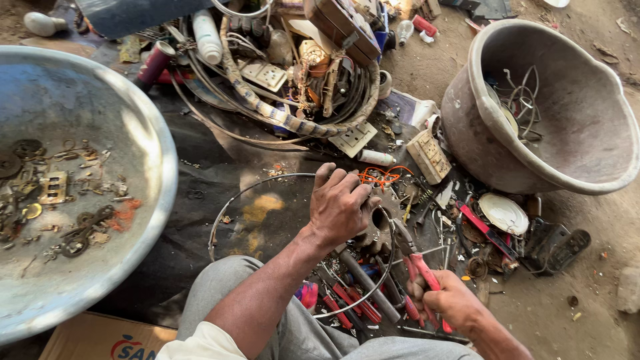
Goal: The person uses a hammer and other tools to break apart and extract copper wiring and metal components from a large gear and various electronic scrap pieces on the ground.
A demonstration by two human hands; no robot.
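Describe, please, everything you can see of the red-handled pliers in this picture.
The pliers have two red-sleeved handles and dark, worn metal jaws. The right hand grips the handles from below, jaws angled up and left toward the dark metal part under the left hand. Whether the jaws bite it cannot be told.

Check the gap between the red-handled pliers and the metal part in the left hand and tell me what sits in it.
Nothing visible does. The pliers, in the right hand, point their nose straight at the metal part that the left hand holds. The thin wire hoop curves past beside them, not between.
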